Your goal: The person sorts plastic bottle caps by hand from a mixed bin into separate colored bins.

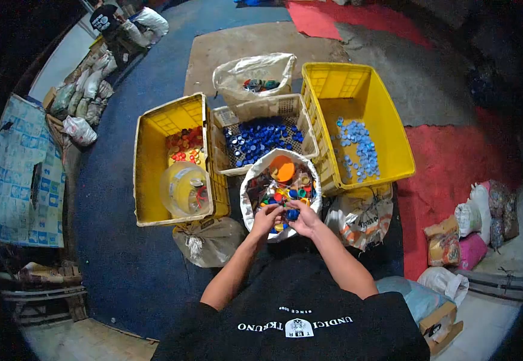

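Both my hands are over a white sack (pixel 244 203) with a rolled-down rim, filled with mixed bottle caps (pixel 278 197) in red, green, yellow, blue and white. A large orange lid (pixel 282 169) lies at its far side. My left hand (pixel 266 220) has its fingers pinched together at the near side of the pile; what is in them is too small to make out. Close beside it, my right hand (pixel 305 219) has its fingers curled round a dark blue cap (pixel 292 214). The fingertips of the two hands nearly meet.
Behind the sack stands a white crate (pixel 264 170) of dark blue caps. A yellow crate (pixel 144 174) with red caps and a clear tub (pixel 178 186) is left; another yellow crate (pixel 394 135) with light blue caps is right. Further back is an open sack (pixel 228 81). Tied sacks flank me.
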A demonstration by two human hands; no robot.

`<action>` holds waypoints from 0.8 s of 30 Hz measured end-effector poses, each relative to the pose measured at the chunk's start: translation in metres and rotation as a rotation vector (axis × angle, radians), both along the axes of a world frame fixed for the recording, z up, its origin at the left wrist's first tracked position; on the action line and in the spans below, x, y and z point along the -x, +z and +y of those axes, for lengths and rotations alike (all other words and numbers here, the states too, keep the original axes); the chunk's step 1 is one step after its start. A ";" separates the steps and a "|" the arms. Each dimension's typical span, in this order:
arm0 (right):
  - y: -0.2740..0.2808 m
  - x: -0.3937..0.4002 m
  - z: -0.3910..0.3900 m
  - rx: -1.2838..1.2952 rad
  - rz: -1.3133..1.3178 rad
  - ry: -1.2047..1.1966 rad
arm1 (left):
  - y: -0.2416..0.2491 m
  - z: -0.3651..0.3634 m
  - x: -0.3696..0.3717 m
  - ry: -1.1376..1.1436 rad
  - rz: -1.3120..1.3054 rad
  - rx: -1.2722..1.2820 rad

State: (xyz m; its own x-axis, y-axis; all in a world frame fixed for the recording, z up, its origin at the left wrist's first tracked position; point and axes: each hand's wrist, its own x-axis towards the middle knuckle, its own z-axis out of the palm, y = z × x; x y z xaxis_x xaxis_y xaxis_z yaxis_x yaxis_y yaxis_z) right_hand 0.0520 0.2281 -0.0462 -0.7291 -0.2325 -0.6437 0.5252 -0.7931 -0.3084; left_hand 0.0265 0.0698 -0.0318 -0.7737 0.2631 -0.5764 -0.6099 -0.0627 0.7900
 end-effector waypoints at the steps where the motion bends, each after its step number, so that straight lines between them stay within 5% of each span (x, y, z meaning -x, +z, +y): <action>1: 0.020 0.015 -0.006 0.012 0.068 0.025 | 0.001 -0.001 0.010 -0.056 0.048 0.034; 3: 0.039 0.056 -0.011 -0.022 0.166 -0.029 | 0.010 -0.001 0.044 -0.074 0.306 0.142; 6: 0.084 0.119 -0.006 0.093 0.324 -0.111 | 0.071 0.002 0.105 0.190 0.315 -0.065; 7: 0.100 0.127 -0.002 0.012 0.208 -0.113 | 0.086 0.002 0.120 0.345 0.289 -0.209; 9: 0.122 0.121 -0.004 -0.266 0.193 -0.159 | 0.104 -0.009 0.134 0.419 0.262 -0.093; 11: 0.086 0.114 0.006 -0.300 0.211 -0.128 | 0.108 -0.018 0.120 0.445 0.278 -0.088; 16: 0.026 0.049 0.017 -0.447 0.099 -0.095 | 0.032 -0.040 0.045 0.048 0.603 0.289; 21: -0.043 0.039 0.010 -0.747 0.140 -0.053 | 0.029 -0.038 -0.021 -0.498 0.761 0.595; 22: -0.036 0.037 0.009 -1.234 0.397 0.063 | 0.038 -0.037 -0.030 -0.500 0.757 0.596; 23: -0.029 0.036 0.008 -1.713 0.665 0.190 | 0.047 -0.036 -0.037 -0.745 0.713 0.733; 24: -0.016 0.034 0.008 -1.838 0.575 0.467 | 0.053 -0.035 -0.042 -0.991 0.657 0.866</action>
